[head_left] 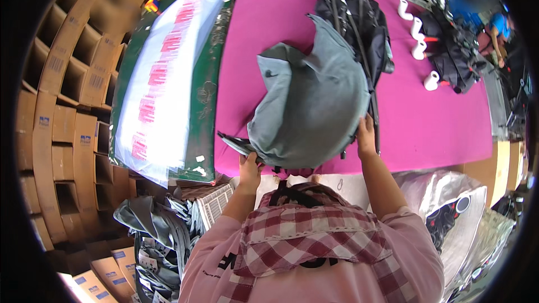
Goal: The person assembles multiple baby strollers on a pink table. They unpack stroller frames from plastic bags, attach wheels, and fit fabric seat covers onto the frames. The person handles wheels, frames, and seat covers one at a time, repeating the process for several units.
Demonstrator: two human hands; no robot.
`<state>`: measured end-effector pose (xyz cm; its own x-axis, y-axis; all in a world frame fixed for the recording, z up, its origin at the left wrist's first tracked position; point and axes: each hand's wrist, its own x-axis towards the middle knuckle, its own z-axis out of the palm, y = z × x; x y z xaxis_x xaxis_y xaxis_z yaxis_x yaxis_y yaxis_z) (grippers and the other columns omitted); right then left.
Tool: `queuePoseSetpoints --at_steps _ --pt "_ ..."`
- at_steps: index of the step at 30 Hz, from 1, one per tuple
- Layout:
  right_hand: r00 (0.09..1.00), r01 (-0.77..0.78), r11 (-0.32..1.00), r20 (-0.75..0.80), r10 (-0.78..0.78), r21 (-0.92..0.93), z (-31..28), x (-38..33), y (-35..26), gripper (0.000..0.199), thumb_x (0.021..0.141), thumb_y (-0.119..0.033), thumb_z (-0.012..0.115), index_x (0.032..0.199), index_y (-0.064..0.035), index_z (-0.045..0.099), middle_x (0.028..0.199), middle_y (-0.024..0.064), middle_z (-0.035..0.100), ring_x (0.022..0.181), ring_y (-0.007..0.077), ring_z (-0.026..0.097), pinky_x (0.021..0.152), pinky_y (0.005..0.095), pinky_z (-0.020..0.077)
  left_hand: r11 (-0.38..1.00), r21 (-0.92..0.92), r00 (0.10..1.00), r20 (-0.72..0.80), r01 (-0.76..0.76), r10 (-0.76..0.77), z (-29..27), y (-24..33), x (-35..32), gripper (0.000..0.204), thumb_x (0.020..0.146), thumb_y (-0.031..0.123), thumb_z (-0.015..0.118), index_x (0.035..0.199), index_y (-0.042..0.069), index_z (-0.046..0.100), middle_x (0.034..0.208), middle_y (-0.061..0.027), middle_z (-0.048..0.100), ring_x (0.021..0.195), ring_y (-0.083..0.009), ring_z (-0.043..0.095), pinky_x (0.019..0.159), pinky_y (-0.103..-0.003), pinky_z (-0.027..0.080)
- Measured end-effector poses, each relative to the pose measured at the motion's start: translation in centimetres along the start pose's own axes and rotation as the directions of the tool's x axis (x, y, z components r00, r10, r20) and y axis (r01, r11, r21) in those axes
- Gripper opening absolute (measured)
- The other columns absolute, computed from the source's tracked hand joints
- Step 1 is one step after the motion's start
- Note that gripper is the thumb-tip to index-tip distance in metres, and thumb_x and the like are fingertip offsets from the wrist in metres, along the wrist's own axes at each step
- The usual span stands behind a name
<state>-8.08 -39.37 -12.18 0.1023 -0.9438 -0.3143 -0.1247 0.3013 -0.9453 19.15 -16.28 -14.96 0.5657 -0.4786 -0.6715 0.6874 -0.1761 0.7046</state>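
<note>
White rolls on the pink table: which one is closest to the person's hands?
The lowest roll, lying alone nearest the table's front edge, beside the black bundle. The other three sit farther back. It is nearest the right hand.

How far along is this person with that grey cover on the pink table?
Looks mid-job. The grey fabric cover already drapes over most of the black folded frame. Both hands, left hand and right hand, grip its near edge. The frame's far end is uncovered. More grey covers lie piled at the left.

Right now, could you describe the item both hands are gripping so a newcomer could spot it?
On the magenta table, at its near edge, lies a rounded grey fabric cover. The left hand and right hand grip its lower rim. The neighbouring bundles are black.
</note>
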Motion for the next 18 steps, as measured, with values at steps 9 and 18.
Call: queuePoseSetpoints --at_steps 9,18 --pt "0.98 -0.113 0.775 0.197 -0.015 0.622 0.3 -1.2 -4.5 0.05 0.097 -0.033 0.053 0.136 -0.0014 0.047 0.133 0.016 0.054 0.12 0.0264 0.052 0.097 0.0418 0.0443 0.831 0.055 0.77 0.412 -0.554 0.487 -1.6 6.7 -6.3 0.08 0.072 -0.011 0.058 0.145 0.001 0.028 0.13 -0.0106 0.05 0.124 -0.0229 0.048 0.107 -0.034 0.037" --pt "0.982 0.186 0.887 -0.098 -0.159 0.424 -5.2 -7.0 -10.5 0.048 0.095 -0.026 0.057 0.135 -0.0008 0.048 0.13 0.013 0.056 0.119 0.0243 0.052 0.098 0.0401 0.0441 0.836 -0.114 0.701 0.49 -0.537 0.518 -0.8 11.2 -0.6 0.061 0.088 -0.001 0.052 0.145 0.003 0.031 0.13 -0.0058 0.05 0.12 -0.0182 0.049 0.103 -0.036 0.039"
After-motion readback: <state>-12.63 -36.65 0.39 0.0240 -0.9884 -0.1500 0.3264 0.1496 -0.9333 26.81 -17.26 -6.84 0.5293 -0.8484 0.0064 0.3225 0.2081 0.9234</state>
